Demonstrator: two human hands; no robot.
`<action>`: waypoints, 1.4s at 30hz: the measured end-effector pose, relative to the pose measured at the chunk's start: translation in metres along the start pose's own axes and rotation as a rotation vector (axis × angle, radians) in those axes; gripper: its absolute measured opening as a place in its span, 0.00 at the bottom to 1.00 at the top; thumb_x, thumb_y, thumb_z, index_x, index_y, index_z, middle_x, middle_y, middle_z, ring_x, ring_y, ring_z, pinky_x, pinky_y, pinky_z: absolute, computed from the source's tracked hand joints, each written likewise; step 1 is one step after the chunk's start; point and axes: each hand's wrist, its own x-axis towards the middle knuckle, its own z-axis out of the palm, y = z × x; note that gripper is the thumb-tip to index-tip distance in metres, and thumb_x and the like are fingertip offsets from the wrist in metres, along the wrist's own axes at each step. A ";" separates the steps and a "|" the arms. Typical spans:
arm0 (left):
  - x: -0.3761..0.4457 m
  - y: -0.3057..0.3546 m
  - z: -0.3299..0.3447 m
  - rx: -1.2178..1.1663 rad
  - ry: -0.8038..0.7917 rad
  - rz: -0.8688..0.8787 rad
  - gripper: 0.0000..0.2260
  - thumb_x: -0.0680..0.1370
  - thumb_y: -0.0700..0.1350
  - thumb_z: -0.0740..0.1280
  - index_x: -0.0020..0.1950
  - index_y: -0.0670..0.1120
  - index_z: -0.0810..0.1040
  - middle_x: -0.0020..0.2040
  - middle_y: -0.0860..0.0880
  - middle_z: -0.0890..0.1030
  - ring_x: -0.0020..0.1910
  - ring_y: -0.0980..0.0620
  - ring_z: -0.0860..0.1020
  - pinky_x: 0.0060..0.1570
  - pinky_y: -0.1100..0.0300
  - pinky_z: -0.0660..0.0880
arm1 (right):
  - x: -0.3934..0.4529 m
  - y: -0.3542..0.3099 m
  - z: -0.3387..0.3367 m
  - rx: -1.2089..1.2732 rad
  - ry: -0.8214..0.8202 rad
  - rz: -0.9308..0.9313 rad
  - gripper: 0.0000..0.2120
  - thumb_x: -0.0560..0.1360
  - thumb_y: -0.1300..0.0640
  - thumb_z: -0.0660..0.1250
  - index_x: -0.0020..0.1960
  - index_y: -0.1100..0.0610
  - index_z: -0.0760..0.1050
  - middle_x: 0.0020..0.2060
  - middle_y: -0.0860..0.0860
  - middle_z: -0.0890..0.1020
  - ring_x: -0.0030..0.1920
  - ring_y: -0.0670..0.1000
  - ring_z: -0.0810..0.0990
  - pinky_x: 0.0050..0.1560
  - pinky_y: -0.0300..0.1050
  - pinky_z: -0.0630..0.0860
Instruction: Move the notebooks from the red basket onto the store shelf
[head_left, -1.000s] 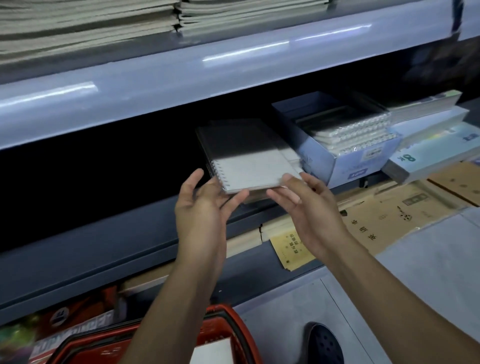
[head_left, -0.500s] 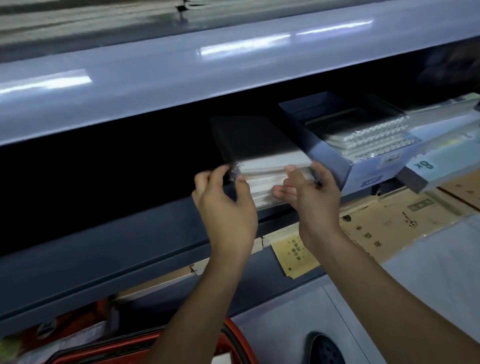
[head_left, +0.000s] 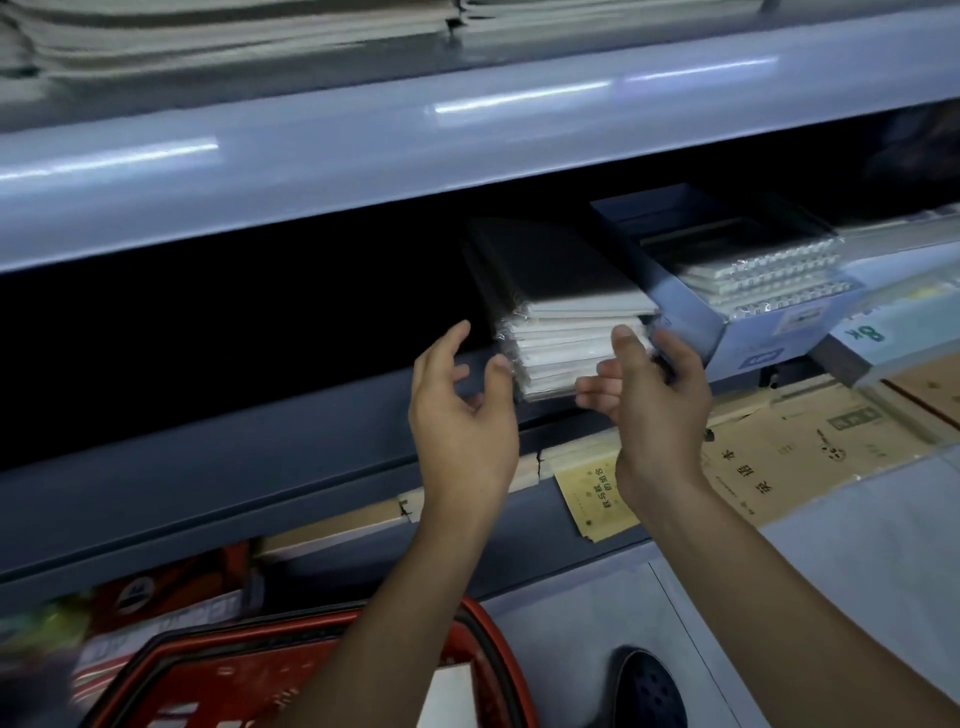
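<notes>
Head view shows the notebooks (head_left: 566, 332) stacked on the store shelf (head_left: 260, 431), left hand (head_left: 462, 415) and right hand (head_left: 649, 400) spread loose at their corners, a blue box (head_left: 737, 332) crowding their right, the red basket (head_left: 498, 639) below.

One head-worn view looks forward and slightly down from close range at the front edge of the store shelf (head_left: 260, 447), with the upper shelf's lip (head_left: 363, 150) across the top and the floor (head_left: 857, 545) bottom right.
</notes>
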 end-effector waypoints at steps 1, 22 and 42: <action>-0.005 0.003 -0.009 -0.006 0.006 -0.010 0.17 0.81 0.49 0.68 0.70 0.56 0.74 0.64 0.53 0.77 0.60 0.55 0.77 0.55 0.59 0.79 | -0.012 -0.003 0.000 -0.012 -0.033 0.002 0.19 0.79 0.54 0.71 0.67 0.53 0.71 0.38 0.56 0.80 0.32 0.52 0.83 0.36 0.45 0.83; -0.210 -0.195 -0.239 0.325 -0.042 -0.620 0.18 0.76 0.36 0.71 0.65 0.41 0.75 0.55 0.47 0.81 0.56 0.47 0.80 0.48 0.72 0.68 | -0.226 0.218 -0.072 -0.902 -0.359 0.407 0.26 0.72 0.33 0.65 0.56 0.53 0.80 0.49 0.52 0.84 0.55 0.56 0.82 0.65 0.54 0.76; -0.237 -0.233 -0.207 0.679 -0.284 -0.843 0.21 0.72 0.45 0.65 0.64 0.42 0.69 0.58 0.38 0.79 0.58 0.36 0.78 0.56 0.48 0.78 | -0.251 0.270 -0.106 -1.355 -0.138 0.648 0.22 0.83 0.55 0.58 0.73 0.66 0.67 0.67 0.65 0.76 0.68 0.63 0.75 0.70 0.53 0.70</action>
